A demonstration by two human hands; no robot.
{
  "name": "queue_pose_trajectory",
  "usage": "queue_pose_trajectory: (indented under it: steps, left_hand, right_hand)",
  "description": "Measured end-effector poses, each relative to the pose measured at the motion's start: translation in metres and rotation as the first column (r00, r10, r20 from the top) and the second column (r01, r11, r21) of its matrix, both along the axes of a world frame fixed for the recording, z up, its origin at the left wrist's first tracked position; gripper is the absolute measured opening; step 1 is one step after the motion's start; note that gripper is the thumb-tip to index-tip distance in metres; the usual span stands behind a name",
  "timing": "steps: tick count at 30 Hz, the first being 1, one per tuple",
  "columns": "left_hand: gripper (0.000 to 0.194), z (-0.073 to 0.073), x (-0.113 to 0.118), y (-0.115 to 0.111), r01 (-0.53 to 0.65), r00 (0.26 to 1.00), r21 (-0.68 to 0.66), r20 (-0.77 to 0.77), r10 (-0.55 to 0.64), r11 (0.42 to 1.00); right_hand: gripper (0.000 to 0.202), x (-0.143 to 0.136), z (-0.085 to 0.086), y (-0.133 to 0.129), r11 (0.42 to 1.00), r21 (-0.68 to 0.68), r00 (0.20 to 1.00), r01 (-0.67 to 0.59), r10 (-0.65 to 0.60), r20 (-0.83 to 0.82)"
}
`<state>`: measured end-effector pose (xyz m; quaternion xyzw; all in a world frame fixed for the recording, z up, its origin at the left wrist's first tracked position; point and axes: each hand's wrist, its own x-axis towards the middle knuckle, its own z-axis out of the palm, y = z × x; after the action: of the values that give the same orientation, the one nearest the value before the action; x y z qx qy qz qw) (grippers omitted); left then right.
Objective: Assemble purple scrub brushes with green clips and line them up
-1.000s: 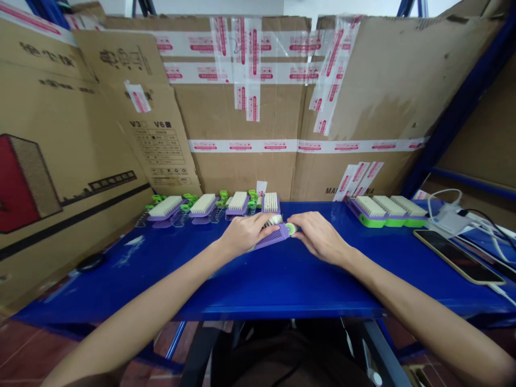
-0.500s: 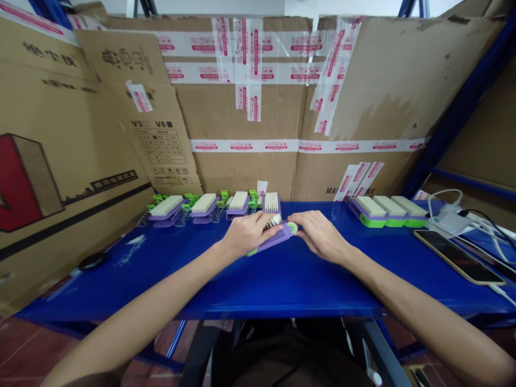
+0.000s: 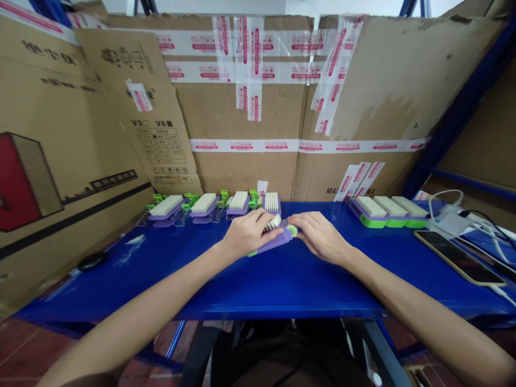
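Observation:
A purple brush-like piece (image 3: 276, 240) with pale bristles and green ends is held above the blue table, slightly tilted, its right end higher. My left hand (image 3: 246, 232) wraps round its left part, with the thumb along the front and the bristles partly hidden by the fingers. At the right end, the fingers of my right hand (image 3: 320, 235) pinch the piece beside a round green and white part (image 3: 292, 230). The fingertips hide some of that end.
Purple pieces with pale bristles (image 3: 203, 203) and green parts line the table's back left. Three finished-looking brush blocks (image 3: 389, 207) sit at back right. A phone (image 3: 458, 257), white cables and a charger (image 3: 448, 219) lie right. Cardboard (image 3: 250, 166) walls the back.
The held piece has shifted very slightly, its right end a little lower. Both hands keep nearly the same place and hold.

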<state>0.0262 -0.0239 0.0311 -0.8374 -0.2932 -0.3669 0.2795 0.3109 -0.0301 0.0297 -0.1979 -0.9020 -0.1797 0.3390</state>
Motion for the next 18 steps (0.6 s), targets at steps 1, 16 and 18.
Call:
queue_pose_trajectory:
  steps: [1, 16, 18]
  left_hand:
    - [0.057, 0.0004, -0.0001, -0.0002, -0.001, 1.0, -0.005, 0.006, 0.001, 1.0]
    - [0.072, 0.0068, -0.0048, -0.0009, 0.154, 0.988, -0.565, 0.095, -0.121, 0.81]
    - [0.086, 0.0093, -0.003, -0.0043, 0.174, 0.985, -0.667, 0.122, -0.125, 0.724]
  right_hand:
    - [0.031, -0.0001, 0.0001, 0.0, 1.0, 0.01, 1.0, -0.005, 0.005, 0.0]
    - [0.032, -0.0023, 0.0009, -0.0017, 1.0, 0.004, 0.994, 0.011, -0.01, -0.107]
    - [0.034, -0.0017, 0.0013, -0.0013, 1.0, -0.009, 0.993, 0.014, -0.015, -0.118]
